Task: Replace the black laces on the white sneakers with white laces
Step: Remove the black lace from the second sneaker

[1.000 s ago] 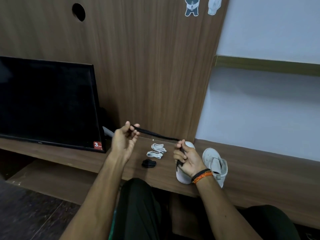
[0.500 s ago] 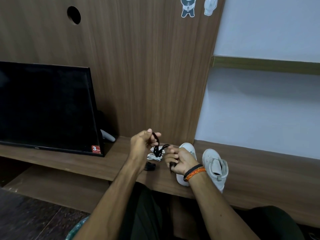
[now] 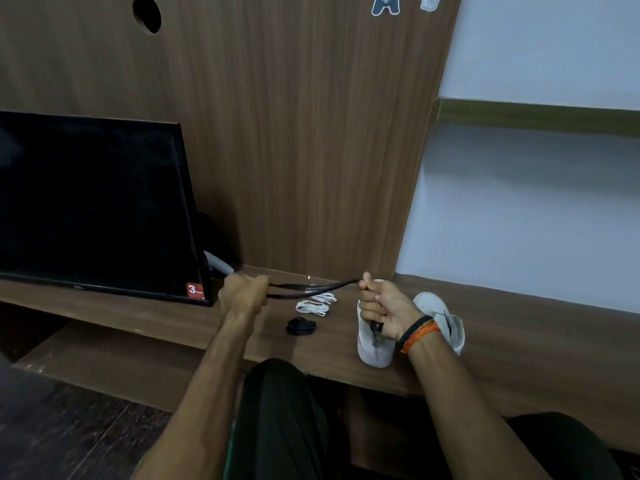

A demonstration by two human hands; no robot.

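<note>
Both hands, left hand (image 3: 242, 292) and right hand (image 3: 384, 313), grip the doubled black flat lace (image 3: 311, 289) taut; slack could snag the white lace bundles (image 3: 313, 304) below.

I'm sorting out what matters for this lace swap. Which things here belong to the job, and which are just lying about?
Part of the job:
black lace, stretched between left hand and right hand
white sneakers, near one, far one
white laces, bundled on the shelf
coiled black lace

Just lying about:
television
stickers on the wood panel
</note>
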